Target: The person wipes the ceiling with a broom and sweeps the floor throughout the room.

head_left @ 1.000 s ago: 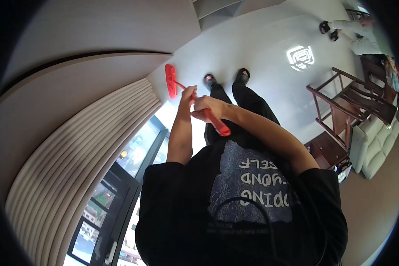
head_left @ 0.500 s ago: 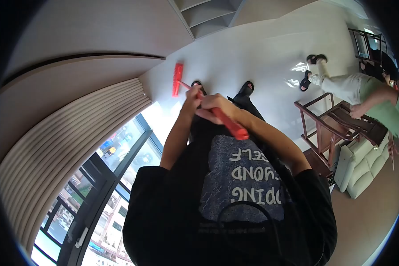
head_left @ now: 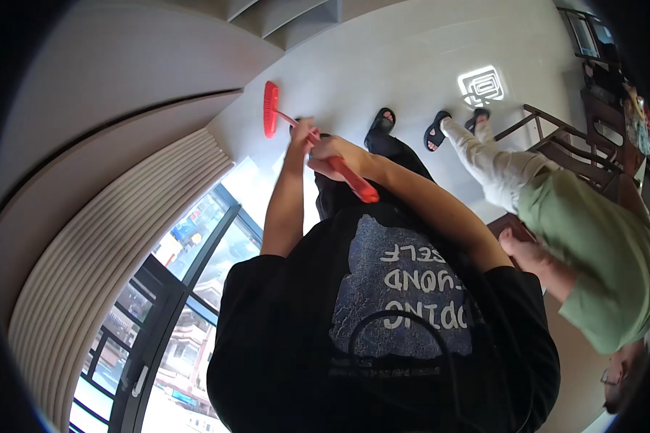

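Note:
A red broom [head_left: 270,110] has its bristled head on the pale floor, left of my feet. Its red handle [head_left: 354,180] slants back toward my chest. My left hand [head_left: 303,134] is closed around the handle's lower part. Just above it, my right hand [head_left: 332,156] wraps the handle near its thick upper end, with fingers partly hidden and slightly blurred.
A person in a green shirt [head_left: 585,238] and light trousers stands close on my right. Behind them are dark wooden chairs [head_left: 567,155]. Pleated curtains [head_left: 115,249] and a glazed door [head_left: 148,339] line my left; a shelf unit [head_left: 289,16] stands ahead.
The broom and both hands have shifted slightly left and forward in view. The person in green has stepped nearer on the right, now covering the pale cushioned seat.

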Tool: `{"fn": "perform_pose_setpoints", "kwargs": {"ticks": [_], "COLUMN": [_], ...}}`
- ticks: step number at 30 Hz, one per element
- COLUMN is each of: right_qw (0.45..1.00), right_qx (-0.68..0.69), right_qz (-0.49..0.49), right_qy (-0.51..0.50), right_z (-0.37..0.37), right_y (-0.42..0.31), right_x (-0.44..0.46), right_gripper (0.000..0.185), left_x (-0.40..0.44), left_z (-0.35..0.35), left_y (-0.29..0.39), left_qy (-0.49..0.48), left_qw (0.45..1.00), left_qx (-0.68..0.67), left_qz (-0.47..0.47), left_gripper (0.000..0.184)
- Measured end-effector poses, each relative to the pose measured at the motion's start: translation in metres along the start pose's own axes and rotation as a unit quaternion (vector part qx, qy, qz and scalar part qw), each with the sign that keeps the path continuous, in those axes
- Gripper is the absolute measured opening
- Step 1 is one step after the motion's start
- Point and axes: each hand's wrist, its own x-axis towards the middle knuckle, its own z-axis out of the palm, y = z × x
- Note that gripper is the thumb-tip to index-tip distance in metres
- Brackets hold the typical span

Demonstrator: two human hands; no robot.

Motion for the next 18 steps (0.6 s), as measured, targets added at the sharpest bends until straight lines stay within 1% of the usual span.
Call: {"fn": "perform_pose_setpoints", "kwargs": {"ticks": [2,4,6,7,8,11,13,14,16,18], "right_qw": [0.998,0.996,0.995,0.995,0.993,0.992,0.990,0.990,0.995,0.997], "right_qx": [-0.031,-0.038,-0.046,-0.029,-0.033,-0.047,-0.083,-0.082,-0.077,-0.060], "right_qz": [0.056,0.059,0.057,0.043,0.063,0.060,0.090,0.089,0.044,-0.039], "right_qy": [0.019,0.052,0.070,0.089,0.089,0.096,0.068,0.074,0.051,0.040], "right_z": [-0.015,-0.037,-0.054,-0.058,-0.060,-0.059,-0.054,-0.051,-0.043,-0.028], "right_y": [0.004,-0.012,-0.027,-0.032,-0.041,-0.044,-0.048,-0.048,-0.051,-0.058], "right_x": [-0.047,-0.083,-0.108,-0.115,-0.118,-0.100,-0.073,-0.056,-0.016,0.026], "right_gripper": [0.027,0.031,0.031,0.032,0.032,0.032,0.034,0.034,0.032,0.029], "left_x": [0.004,-0.004,-0.029,-0.052,-0.073,-0.089,-0.100,-0.106,-0.124,-0.145], "left_z": [0.044,0.074,0.124,0.146,0.161,0.164,0.153,0.143,0.117,0.085], "left_y": [-0.036,-0.061,-0.072,-0.065,-0.055,-0.030,-0.010,0.000,0.020,0.038], "left_qy": [0.005,-0.103,0.034,0.069,0.083,0.046,0.030,0.023,0.007,-0.002], "left_qw": [0.999,0.994,0.998,0.996,0.989,0.992,0.992,0.992,0.991,0.984], "left_qx": [0.031,0.027,0.049,0.064,0.116,0.119,0.116,0.113,0.100,0.095], "left_qz": [0.011,0.010,0.019,0.006,-0.023,0.007,0.034,0.051,0.092,0.153], "left_gripper": [0.026,0.023,0.023,0.020,0.013,0.012,0.011,0.011,0.011,0.011]}}
